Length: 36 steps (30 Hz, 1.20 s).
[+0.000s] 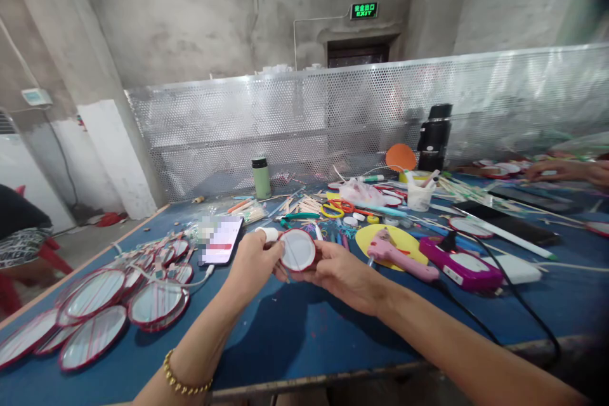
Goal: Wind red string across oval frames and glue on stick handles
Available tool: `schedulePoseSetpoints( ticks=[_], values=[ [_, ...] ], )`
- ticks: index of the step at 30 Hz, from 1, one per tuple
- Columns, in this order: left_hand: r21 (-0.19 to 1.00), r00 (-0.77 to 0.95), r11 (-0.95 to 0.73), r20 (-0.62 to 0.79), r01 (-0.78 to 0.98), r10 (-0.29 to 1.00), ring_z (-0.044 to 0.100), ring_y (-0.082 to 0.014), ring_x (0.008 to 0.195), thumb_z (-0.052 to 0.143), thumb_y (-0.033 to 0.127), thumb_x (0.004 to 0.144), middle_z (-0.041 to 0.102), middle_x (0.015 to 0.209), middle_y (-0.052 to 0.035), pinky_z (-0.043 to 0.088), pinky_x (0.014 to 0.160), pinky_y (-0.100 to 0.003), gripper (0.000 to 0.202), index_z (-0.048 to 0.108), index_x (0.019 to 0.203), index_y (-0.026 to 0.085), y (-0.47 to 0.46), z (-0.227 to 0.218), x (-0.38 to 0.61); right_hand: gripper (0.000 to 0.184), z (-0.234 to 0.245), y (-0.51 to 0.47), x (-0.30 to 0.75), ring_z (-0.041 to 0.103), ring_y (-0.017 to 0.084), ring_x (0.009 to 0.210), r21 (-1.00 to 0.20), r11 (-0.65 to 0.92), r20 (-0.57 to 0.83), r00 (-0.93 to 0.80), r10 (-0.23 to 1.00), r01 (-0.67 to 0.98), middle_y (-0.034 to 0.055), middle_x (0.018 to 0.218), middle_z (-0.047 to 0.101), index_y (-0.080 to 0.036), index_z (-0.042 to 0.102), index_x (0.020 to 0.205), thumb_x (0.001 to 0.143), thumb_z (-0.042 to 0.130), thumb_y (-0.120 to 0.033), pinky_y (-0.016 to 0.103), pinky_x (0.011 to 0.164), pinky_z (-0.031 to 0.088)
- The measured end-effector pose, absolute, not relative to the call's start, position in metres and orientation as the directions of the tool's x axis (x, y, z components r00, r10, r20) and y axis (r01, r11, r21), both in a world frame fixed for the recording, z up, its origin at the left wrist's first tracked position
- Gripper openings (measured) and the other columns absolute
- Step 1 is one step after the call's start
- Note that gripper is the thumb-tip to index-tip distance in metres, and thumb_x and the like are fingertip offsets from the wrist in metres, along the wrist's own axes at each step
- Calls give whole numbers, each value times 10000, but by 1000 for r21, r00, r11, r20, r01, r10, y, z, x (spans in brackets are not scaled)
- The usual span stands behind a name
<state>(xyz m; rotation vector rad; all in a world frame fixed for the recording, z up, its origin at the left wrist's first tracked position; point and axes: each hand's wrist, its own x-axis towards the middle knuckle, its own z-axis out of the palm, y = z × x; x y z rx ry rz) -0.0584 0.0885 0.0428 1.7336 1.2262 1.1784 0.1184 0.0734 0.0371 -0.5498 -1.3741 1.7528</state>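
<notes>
Above the blue table, my right hand (345, 273) grips a small round disc (299, 250) with a pale face and a red rim, its fingers along the right and lower edge. My left hand (252, 260) is closed at the disc's left edge, and a small white cylinder (269, 235) sticks out from its fingers. What that cylinder is I cannot make out. Close beyond my left hand lies a lit phone (222, 242) with a white cable plugged in. To the right of my right hand, a pink glue gun (402, 255) rests on a yellow round sheet (375, 235).
Several larger red-rimmed discs (95, 336) are piled at the left. Scissors (333, 210), wooden sticks (304, 205) and a white cup (419, 195) crowd the middle. A purple device (459, 266) with black cables sits right. Behind stand a green bottle (261, 179), a black thermos (434, 139) and a perforated metal screen (214, 133). Another person's hand (554, 171) shows far right.
</notes>
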Motion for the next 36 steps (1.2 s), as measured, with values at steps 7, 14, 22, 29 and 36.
schedulePoseSetpoints(
  ticks=[7, 14, 22, 29, 36],
  values=[
    [896, 202, -313, 258, 316, 945, 619, -195, 379, 561, 329, 789, 614, 440, 9, 481, 404, -260, 179, 566, 665, 199, 84, 48, -58, 485, 36, 77, 118, 656, 196, 964, -925, -69, 137, -497, 857, -375, 33, 937, 717, -161, 693, 943, 515, 514, -18, 326, 923, 503],
    [896, 266, -303, 220, 326, 938, 627, -195, 394, 532, 317, 806, 630, 453, 0, 494, 418, -263, 185, 568, 670, 197, 79, 51, -57, 316, 34, 84, 125, 648, 149, 690, -956, -72, 16, -294, 956, -286, 19, 769, 687, -147, 656, 874, 564, 616, -98, 285, 670, 538],
    [862, 362, -337, 197, 378, 911, 640, -177, 406, 488, 275, 841, 627, 478, 8, 480, 404, -226, 172, 567, 716, 186, 78, 43, -58, 292, 37, 76, 124, 549, 99, 465, -951, 283, 240, -280, 929, 123, -16, 673, 614, -181, 635, 912, 831, 606, -459, 186, 358, 429],
    [888, 435, -270, 89, 374, 896, 636, -169, 401, 487, 312, 856, 633, 498, 5, 492, 386, -221, 175, 577, 864, 161, 76, 43, -56, 188, 22, 78, 123, 533, 94, 344, -906, 239, 133, -303, 944, 350, -73, 507, 533, -190, 538, 868, 890, 511, -375, 144, 271, 375],
    [884, 375, -217, 51, 414, 925, 621, -175, 363, 517, 479, 863, 613, 449, -3, 452, 328, -206, 341, 509, 696, 181, 78, 38, -53, 157, 20, 75, 122, 519, 90, 329, -906, 237, 122, -321, 939, 350, -76, 480, 523, -193, 518, 839, 900, 485, -334, 133, 259, 362]
  ],
)
